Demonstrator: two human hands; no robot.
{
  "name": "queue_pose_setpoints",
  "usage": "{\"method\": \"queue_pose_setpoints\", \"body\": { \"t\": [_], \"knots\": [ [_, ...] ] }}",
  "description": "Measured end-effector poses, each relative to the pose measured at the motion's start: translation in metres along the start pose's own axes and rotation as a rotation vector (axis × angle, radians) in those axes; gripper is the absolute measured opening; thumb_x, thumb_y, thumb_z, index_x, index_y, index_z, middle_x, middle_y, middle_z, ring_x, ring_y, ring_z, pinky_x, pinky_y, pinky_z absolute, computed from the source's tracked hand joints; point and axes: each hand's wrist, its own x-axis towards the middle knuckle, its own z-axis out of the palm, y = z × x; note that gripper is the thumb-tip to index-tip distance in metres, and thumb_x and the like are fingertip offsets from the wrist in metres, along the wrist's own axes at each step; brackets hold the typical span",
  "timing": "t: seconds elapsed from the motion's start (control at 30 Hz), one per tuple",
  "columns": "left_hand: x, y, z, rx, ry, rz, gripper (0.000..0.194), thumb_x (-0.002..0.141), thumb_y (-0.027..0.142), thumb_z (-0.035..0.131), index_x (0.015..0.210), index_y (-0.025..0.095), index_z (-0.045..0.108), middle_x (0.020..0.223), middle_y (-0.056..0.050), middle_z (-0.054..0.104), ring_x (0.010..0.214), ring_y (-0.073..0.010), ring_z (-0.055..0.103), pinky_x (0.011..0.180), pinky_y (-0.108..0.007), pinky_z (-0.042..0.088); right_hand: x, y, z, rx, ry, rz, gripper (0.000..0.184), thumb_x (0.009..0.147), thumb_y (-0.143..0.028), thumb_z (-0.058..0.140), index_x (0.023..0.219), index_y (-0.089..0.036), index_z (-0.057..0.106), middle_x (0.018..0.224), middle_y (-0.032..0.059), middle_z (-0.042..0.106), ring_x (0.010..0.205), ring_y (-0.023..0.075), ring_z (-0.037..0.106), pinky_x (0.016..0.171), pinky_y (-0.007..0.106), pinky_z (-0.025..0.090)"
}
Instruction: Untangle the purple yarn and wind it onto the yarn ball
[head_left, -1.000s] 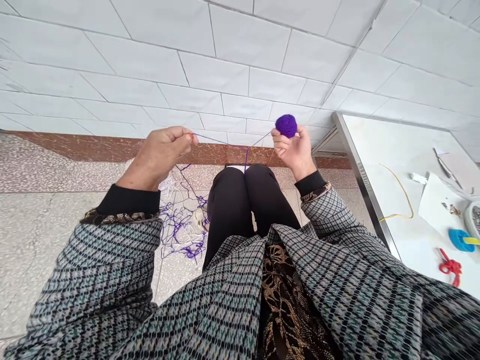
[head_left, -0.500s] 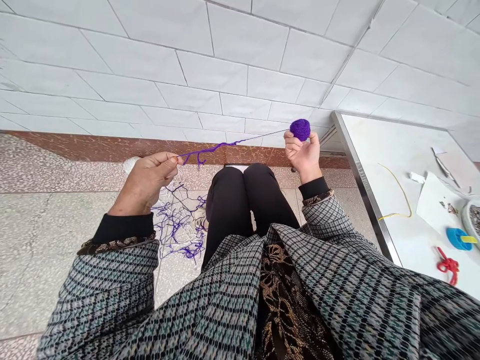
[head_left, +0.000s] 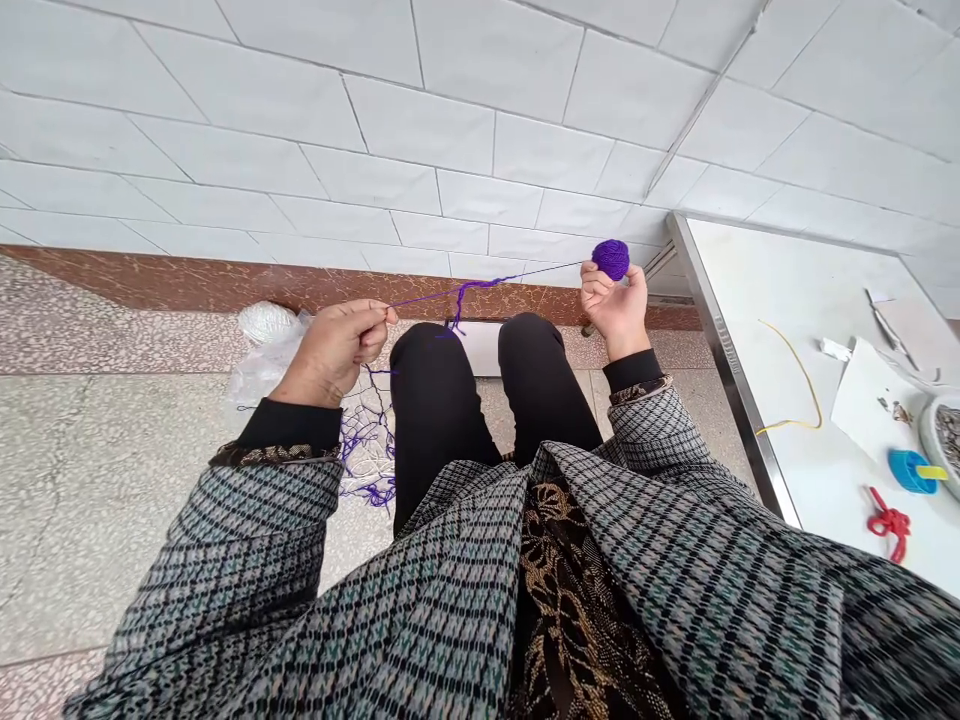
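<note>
My right hand (head_left: 616,305) grips a small ball of purple yarn (head_left: 610,259) in its fingertips, held up in front of the wall. From the ball a purple yarn strand (head_left: 491,283) runs across to my left hand (head_left: 343,345), whose thumb and finger pinch it. Around its middle the strand bunches into a twisted clump, with loose ends dangling above my knees. Below my left hand, a tangle of purple and white yarn (head_left: 369,450) lies on the floor, partly hidden by my sleeve and leg.
A white ball of yarn (head_left: 267,322) sits by clear plastic (head_left: 259,372) on the floor at left. On the white table (head_left: 750,300) at right are a yellow cord (head_left: 806,385), a red knotted cord (head_left: 889,523), a blue ring-shaped object (head_left: 910,471) and a bowl (head_left: 930,430). A tiled wall stands ahead.
My right hand has moved right with the purple ball. My left hand dropped leftward, then came back right. The strand between them has lengthened, and my knees have parted.
</note>
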Motion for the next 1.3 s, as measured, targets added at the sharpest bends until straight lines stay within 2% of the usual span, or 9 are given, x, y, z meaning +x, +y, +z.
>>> {"method": "queue_pose_setpoints", "body": {
  "t": [0.23,0.43,0.63,0.77,1.03,1.17,1.3],
  "knots": [
    [0.002,-0.023,0.011,0.034,-0.015,-0.046,0.014,0.075,0.026,0.074,0.076,0.016,0.064,0.049,0.008,0.038,0.040,-0.0050,0.023,0.045,-0.018,0.015,-0.005,-0.002,-0.011,0.090,0.073,0.003,0.011,0.106,-0.030,0.045,0.099,-0.022,0.049,0.079,-0.0025,0.052,0.054,0.0072,0.036,0.046,0.012,0.037],
    [-0.010,-0.034,0.013,0.032,0.019,-0.064,0.011,0.074,0.028,0.071,0.075,0.017,0.066,0.049,0.007,0.038,0.041,-0.0059,0.024,0.046,-0.020,0.015,-0.008,0.003,-0.021,0.076,0.034,0.013,0.006,0.102,-0.028,0.047,0.098,-0.023,0.048,0.076,-0.0026,0.051,0.055,0.0094,0.035,0.046,0.015,0.036],
    [-0.019,-0.043,0.017,0.034,0.033,-0.088,0.012,0.076,0.027,0.071,0.077,0.017,0.066,0.050,0.008,0.038,0.043,-0.0056,0.025,0.047,-0.020,0.015,-0.014,0.008,-0.019,0.121,0.131,0.021,0.024,0.112,-0.041,0.040,0.100,-0.023,0.050,0.082,-0.0012,0.055,0.053,0.0079,0.036,0.044,0.016,0.038],
    [-0.019,-0.047,0.016,0.029,0.046,-0.098,0.016,0.076,0.030,0.071,0.078,0.016,0.065,0.049,0.009,0.038,0.042,-0.0057,0.024,0.046,-0.020,0.015,-0.009,0.009,-0.023,0.147,0.104,0.030,0.025,0.113,-0.046,0.045,0.101,-0.024,0.050,0.083,-0.0013,0.054,0.052,0.0085,0.036,0.042,0.018,0.038],
    [-0.024,-0.033,0.015,-0.038,0.100,-0.018,0.019,0.070,0.030,0.074,0.078,0.016,0.066,0.048,0.009,0.041,0.043,-0.0058,0.027,0.046,-0.020,0.016,0.000,0.004,-0.037,0.060,0.004,0.031,0.022,0.103,-0.046,0.057,0.104,-0.025,0.050,0.084,-0.0003,0.059,0.054,0.0098,0.040,0.046,0.023,0.043],
    [-0.029,-0.023,0.015,-0.035,0.162,-0.022,0.010,0.074,0.024,0.069,0.075,0.014,0.066,0.046,0.008,0.041,0.043,-0.0059,0.027,0.046,-0.019,0.017,0.001,0.004,-0.039,-0.013,-0.024,0.023,0.024,0.101,-0.048,0.058,0.102,-0.026,0.048,0.085,-0.0008,0.059,0.053,0.0092,0.040,0.045,0.023,0.041],
    [-0.033,-0.018,0.014,-0.025,0.193,-0.013,0.007,0.081,0.016,0.063,0.076,0.013,0.067,0.045,0.007,0.040,0.043,-0.0067,0.025,0.047,-0.019,0.016,0.004,0.004,-0.044,-0.061,-0.113,0.018,0.029,0.099,-0.051,0.063,0.102,-0.026,0.047,0.084,-0.0011,0.060,0.054,0.0093,0.039,0.045,0.023,0.041]
  ]
}}
